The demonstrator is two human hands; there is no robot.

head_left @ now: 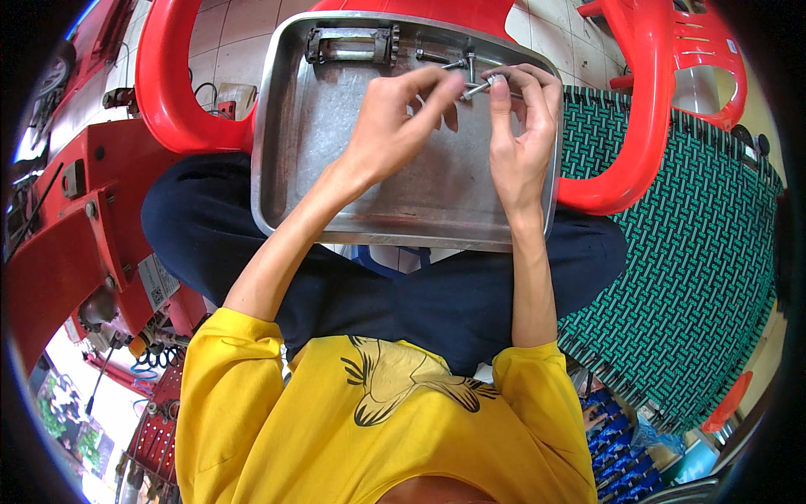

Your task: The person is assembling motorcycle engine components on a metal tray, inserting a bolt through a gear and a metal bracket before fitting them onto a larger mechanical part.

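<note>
Both hands are over a metal tray resting on my lap. My right hand pinches a small silver bolt between thumb and fingers, its shank pointing left. Close to that shank is my left hand, its fingers loosely bent and apart, the tips slightly blurred, with nothing visible in them. Just beyond the hands, a few loose bolts and a short dark rod lie in the tray. At its far left is a dark metal piece with toothed end plates, similar to a bicycle pedal body.
A red plastic chair surrounds the tray's far side and flanks. To the right stands a green and black woven seat. Red metal machinery is on the left, and a tiled floor shows beyond.
</note>
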